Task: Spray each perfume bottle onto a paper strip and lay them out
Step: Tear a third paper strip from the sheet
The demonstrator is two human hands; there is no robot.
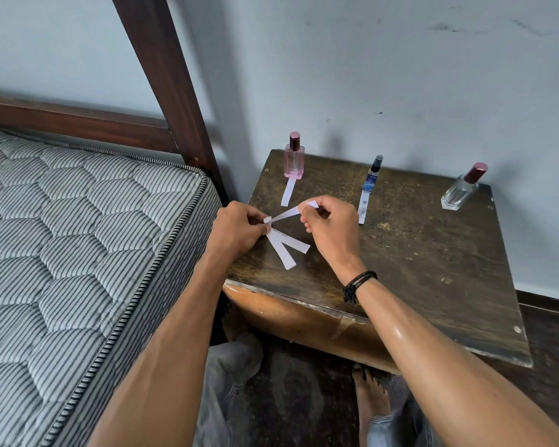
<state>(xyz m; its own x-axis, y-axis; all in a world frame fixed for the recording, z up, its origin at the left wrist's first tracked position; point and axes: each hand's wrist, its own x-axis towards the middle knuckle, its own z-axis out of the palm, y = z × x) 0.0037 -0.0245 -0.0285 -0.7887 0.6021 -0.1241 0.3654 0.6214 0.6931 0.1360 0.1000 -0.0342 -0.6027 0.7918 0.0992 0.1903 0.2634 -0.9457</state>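
Note:
Three perfume bottles stand along the back of a dark wooden bedside table point(433, 269): a pink bottle point(294, 159) at the left, a slim blue spray bottle point(371, 174) in the middle, a clear bottle with a maroon cap point(462, 188) at the right. A paper strip point(288, 191) lies in front of the pink bottle and another strip point(363, 206) in front of the blue one. My left hand point(239, 230) pinches a small fan of white strips point(288, 250) at their near ends. My right hand point(331, 224) pinches the far end of one strip point(284, 215) of the fan.
A striped quilted mattress point(78, 237) on a dark wooden bed frame point(162, 79) lies close on the left. A pale wall stands right behind the table. My knees and a bare foot point(368, 395) are below the table's front edge.

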